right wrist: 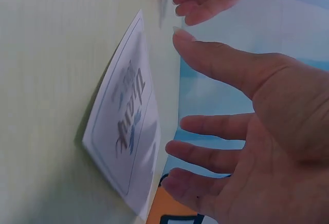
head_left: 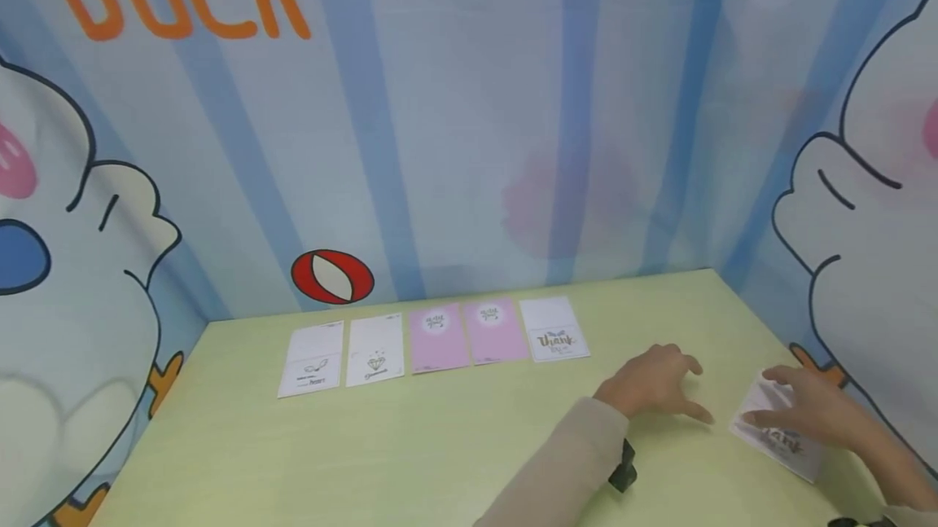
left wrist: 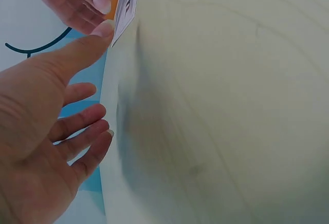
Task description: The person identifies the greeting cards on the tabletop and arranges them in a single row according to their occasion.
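Note:
At the right end of the table lies a white card [head_left: 797,462] with "Thank" lettering, partly covered in the head view by my right hand [head_left: 817,411]. In the right wrist view that hand [right wrist: 252,126] has its fingers spread beside the card [right wrist: 126,126], apart from it. My left hand [head_left: 654,384] hovers over the table to the left of this card, thumb and fingers apart, holding nothing. Its fingers look loosely extended in the left wrist view, where the card [left wrist: 127,9] shows edge-on near the thumb tip.
Along the back of the table [head_left: 352,462] runs a row: a white card [head_left: 313,357], a white card with a diamond drawing [head_left: 375,348], two pink cards [head_left: 440,346], and a white thank-you card [head_left: 554,330]. A striped cloth backdrop [head_left: 469,120] surrounds the table.

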A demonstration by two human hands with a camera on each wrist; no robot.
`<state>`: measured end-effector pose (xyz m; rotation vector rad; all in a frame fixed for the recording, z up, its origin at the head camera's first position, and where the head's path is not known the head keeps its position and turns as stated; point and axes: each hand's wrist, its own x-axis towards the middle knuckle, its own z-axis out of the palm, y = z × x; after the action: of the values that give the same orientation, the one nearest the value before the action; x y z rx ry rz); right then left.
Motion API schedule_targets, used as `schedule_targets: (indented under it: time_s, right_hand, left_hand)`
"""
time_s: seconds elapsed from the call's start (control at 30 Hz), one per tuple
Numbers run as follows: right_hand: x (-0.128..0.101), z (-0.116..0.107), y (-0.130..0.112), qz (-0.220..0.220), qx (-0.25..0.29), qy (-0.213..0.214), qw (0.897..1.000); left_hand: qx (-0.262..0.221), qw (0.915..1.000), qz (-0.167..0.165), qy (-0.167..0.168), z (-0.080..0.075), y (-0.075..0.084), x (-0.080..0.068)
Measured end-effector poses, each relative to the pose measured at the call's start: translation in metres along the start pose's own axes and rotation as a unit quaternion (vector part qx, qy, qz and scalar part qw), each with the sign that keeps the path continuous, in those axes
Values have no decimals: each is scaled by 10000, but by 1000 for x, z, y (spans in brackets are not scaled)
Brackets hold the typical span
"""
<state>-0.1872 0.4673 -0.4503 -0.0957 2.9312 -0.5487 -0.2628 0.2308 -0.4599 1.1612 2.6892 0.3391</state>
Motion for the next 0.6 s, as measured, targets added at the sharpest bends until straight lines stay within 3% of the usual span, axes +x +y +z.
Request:
schedule_targets:
  time_s: [0.27, 0.6]
  right_hand:
    - [-3, 6, 18, 247, -316, 113, 9991]
    - [-4, 11, 26, 321, -230, -232, 9990]
  left_hand:
    - [-39, 9999, 124, 25, 5, 2, 10]
    - [23, 9998, 147, -155, 11, 11, 14]
